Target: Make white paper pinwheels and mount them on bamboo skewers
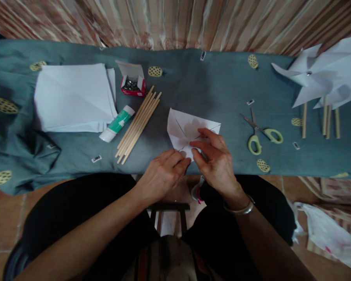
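A white square sheet of paper point(181, 121) with cuts running in from its corners lies in front of me near the cloth's front edge. My left hand point(166, 169) is closed on its near corner, thumb and fingers pressed together. Over the near right part, my right hand point(215, 158) has its thumb and forefinger drawn together at the paper close to the middle; the other fingers are curled. Exactly what lies between those fingertips is partly hidden. A bangle circles my right wrist.
Left of the sheet lie several wooden sticks point(139, 125), a glue tube point(117, 124), an opened red box of metal pins point(133, 86) and a paper stack point(73, 97). Green-handled scissors point(256, 128) lie to the right; paper pinwheels on sticks point(316, 78) are beyond them.
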Demonstrator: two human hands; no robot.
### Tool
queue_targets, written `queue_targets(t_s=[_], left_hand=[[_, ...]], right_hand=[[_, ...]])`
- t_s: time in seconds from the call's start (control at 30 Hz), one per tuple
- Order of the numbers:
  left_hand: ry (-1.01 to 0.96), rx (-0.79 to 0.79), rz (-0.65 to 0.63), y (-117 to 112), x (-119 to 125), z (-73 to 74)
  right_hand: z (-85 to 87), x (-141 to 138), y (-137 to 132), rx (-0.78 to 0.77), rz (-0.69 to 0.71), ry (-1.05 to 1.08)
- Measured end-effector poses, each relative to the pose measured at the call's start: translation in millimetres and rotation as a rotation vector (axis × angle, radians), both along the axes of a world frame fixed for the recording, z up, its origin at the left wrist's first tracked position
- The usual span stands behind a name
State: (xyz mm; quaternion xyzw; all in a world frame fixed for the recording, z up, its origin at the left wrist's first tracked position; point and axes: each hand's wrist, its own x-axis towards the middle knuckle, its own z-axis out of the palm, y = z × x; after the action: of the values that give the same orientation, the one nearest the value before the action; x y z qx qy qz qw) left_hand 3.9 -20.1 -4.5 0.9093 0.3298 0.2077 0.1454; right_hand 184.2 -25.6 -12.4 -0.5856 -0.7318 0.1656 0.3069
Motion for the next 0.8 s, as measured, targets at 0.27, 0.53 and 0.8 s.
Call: queue_targets(t_s=[0.27, 0.53, 0.8], left_hand=[[0.034, -0.019, 0.004, 0, 0, 1.7], [0.024, -0.009, -0.001, -1, -1, 0.5], [0.029, -0.027, -0.006, 1, -1, -0.9]], right_hand=[[-5.8, -4, -6, 0.031, 0.064, -0.056], [-13.9, -10, -9, 0.019, 0.042, -0.099], [-5.6, -9, -6, -0.002, 0.057, -0.146]])
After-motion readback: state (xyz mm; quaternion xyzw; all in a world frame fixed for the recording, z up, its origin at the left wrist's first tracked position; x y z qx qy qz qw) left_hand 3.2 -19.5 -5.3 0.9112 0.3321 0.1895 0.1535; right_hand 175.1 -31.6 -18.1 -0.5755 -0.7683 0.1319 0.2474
